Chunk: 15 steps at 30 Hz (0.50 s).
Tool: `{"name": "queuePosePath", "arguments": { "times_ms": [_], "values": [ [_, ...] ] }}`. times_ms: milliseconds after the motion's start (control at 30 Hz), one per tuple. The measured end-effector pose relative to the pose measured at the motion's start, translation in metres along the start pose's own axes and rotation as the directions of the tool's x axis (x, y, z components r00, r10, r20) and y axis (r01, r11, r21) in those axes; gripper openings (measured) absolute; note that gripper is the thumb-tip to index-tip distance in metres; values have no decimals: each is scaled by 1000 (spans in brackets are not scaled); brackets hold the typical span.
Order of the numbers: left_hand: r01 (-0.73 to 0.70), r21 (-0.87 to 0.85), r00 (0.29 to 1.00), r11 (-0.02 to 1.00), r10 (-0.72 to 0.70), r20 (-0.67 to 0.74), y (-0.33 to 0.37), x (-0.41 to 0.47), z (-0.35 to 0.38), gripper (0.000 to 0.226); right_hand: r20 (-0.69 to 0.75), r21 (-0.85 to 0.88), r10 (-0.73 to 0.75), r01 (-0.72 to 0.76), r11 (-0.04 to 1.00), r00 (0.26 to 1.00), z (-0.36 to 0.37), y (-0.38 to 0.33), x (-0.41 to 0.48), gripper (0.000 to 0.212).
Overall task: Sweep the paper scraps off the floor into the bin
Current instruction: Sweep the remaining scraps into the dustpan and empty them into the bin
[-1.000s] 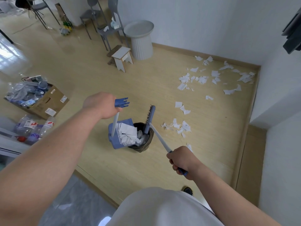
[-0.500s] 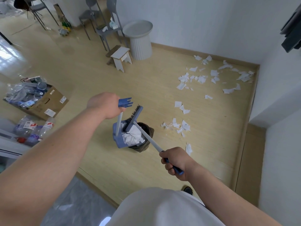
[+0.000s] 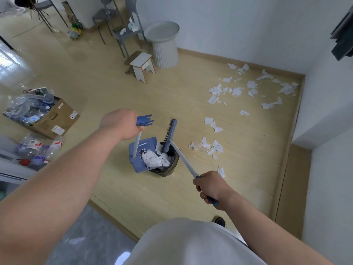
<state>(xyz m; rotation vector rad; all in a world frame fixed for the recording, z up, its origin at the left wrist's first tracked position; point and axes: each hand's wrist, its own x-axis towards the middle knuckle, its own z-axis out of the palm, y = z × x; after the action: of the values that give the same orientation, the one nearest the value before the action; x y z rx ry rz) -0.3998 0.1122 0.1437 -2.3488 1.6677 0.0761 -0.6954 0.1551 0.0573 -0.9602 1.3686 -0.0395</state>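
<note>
While left hand grips dustpan handle, pan tilted over bin; right hand clenches broom handle; paper scraps on floor, right of bin.

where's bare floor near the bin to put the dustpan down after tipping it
Bare floor lies left of the bin, between it and the cardboard box, and in front of it toward the grey threshold. Right of the bin is crowded: paper scraps lie close by, more toward the corner. The stool stands farther back.
</note>
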Motion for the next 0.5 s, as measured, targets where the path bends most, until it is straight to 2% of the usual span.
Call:
{"name": "queuePosePath", "arguments": {
  "times_ms": [233,367,500],
  "values": [
    [0,-2,1000,1000,0,-2,1,2,-3,33,24,47,-41,40,998,999,1,-12,-8,12],
    [-11,15,1000,1000,11,-9,4,1,-3,34,61,100,-23,17,995,998,7,-14,-9,10],
    [-13,22,1000,1000,13,-11,5,1,-4,33,86,66,9,-14,998,996,12,-9,-7,9]
  ]
}}
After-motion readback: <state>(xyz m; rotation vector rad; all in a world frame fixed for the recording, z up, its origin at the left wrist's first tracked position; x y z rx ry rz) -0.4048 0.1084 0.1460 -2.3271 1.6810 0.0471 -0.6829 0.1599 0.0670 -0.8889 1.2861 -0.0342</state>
